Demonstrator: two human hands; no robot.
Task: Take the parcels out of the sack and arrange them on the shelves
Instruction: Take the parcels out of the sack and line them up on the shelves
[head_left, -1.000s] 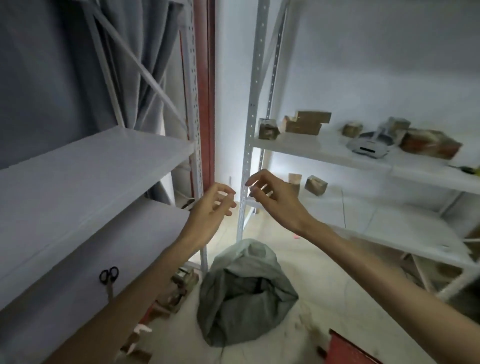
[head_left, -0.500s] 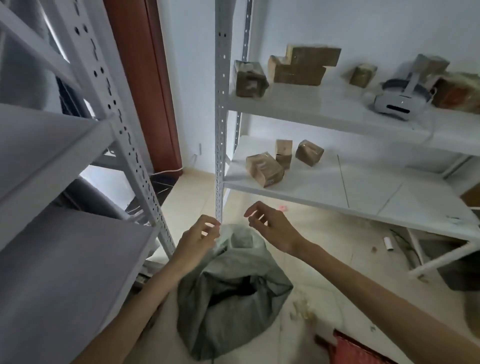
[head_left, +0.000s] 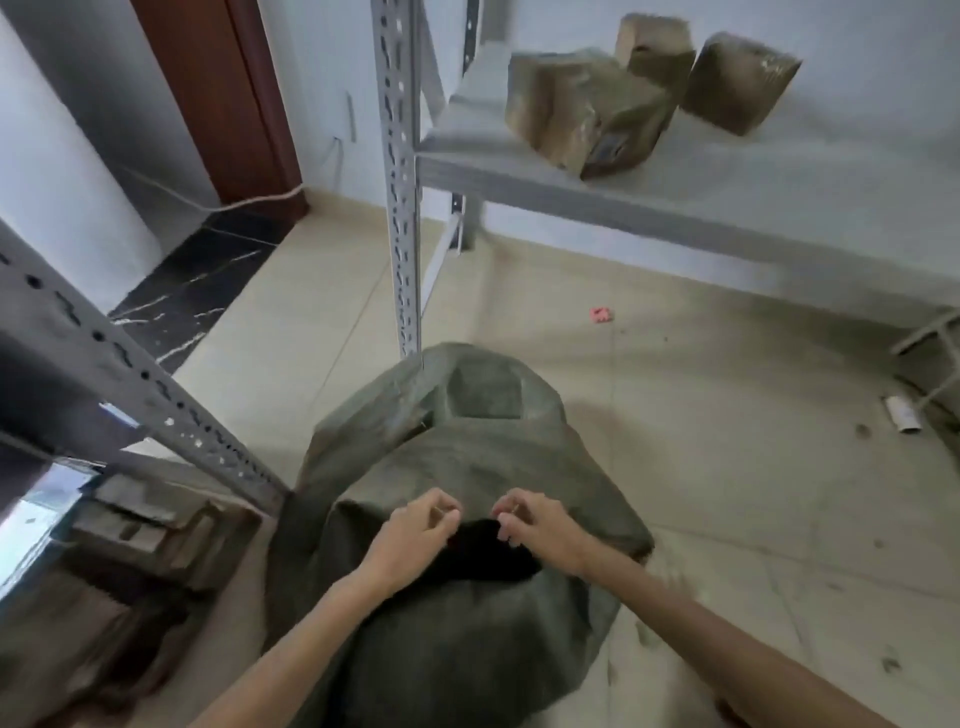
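The grey-green woven fabric sack is slumping on the pale tiled floor, leaning against the foot of the perforated grey metal upright, with its dark mouth facing the person. Both hands are now arriving at that mouth, where a second ago they were raised in the air in front of the racks and half a second ago were still above the sack. The left hand is curling its fingers at the left edge of the opening and the right hand is doing the same at the right edge; each seems to be pinching the cloth rim, though blur is making the actual grip hard to confirm. The view is also dropping lower and closer. This looks like the start of spreading the mouth open so a parcel can be reached; nothing inside is showing yet.

Three brown tape-wrapped cardboard parcels are already sitting on the white lower shelf board up to the right, well apart from the sack. A small pink scrap is lying on the floor between them.
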